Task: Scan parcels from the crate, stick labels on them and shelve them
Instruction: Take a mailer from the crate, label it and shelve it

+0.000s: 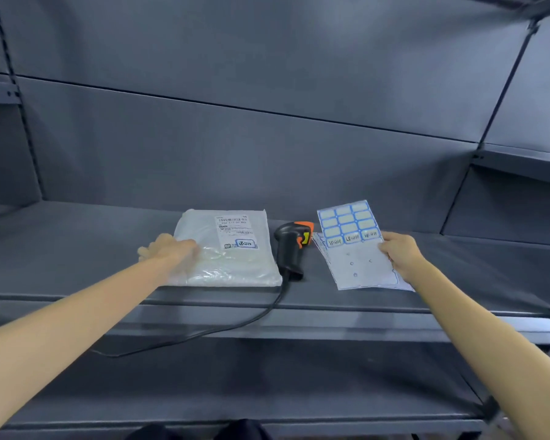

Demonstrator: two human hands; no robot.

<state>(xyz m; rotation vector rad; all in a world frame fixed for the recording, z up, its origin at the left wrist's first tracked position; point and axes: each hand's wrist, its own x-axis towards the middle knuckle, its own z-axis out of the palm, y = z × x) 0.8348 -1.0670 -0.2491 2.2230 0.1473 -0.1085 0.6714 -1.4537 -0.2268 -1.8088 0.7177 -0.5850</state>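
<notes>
A white plastic parcel (232, 249) lies flat on the grey shelf (77, 249), with a printed shipping label and a small blue-framed sticker on its top. My left hand (169, 250) rests on the parcel's left edge, blurred, fingers spread over the plastic. A black and orange barcode scanner (291, 246) lies just right of the parcel, its cable hanging over the shelf's front. My right hand (399, 252) pinches the right edge of a sheet of blue-framed labels (351, 236), which is lifted at an angle above more sheets on the shelf.
Grey metal shelving surrounds the scene, with a back panel (267, 154) behind and a lower shelf (267, 376) underneath. The scanner cable (204, 335) loops down onto the lower shelf. Another shelf bay stands at the right (521, 166).
</notes>
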